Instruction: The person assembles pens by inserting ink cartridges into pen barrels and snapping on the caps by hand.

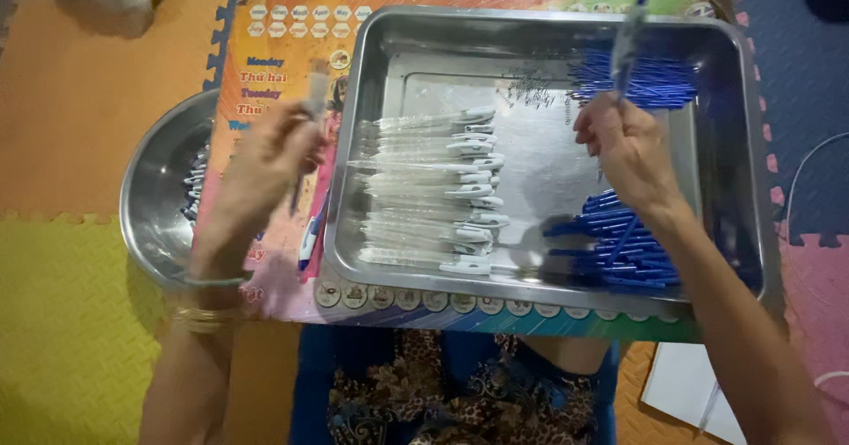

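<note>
Left hand [270,157] fingers pinch a clear pen barrel [314,91], long axis upright, left of the steel tray [398,38]. Right hand [623,149] fingers grip a blue refill [628,42] pointing up and away. Clear barrels [433,193] lie crosswise between both hands, nearer the left; blue refill pile [619,241] just below right fingers

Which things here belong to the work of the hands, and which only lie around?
In use: left hand holding a clear pen barrel; right hand holding a blue pen part; steel tray; clear barrels; blue parts.
Lying about: steel bowl; calendar board; foam mats.
</note>
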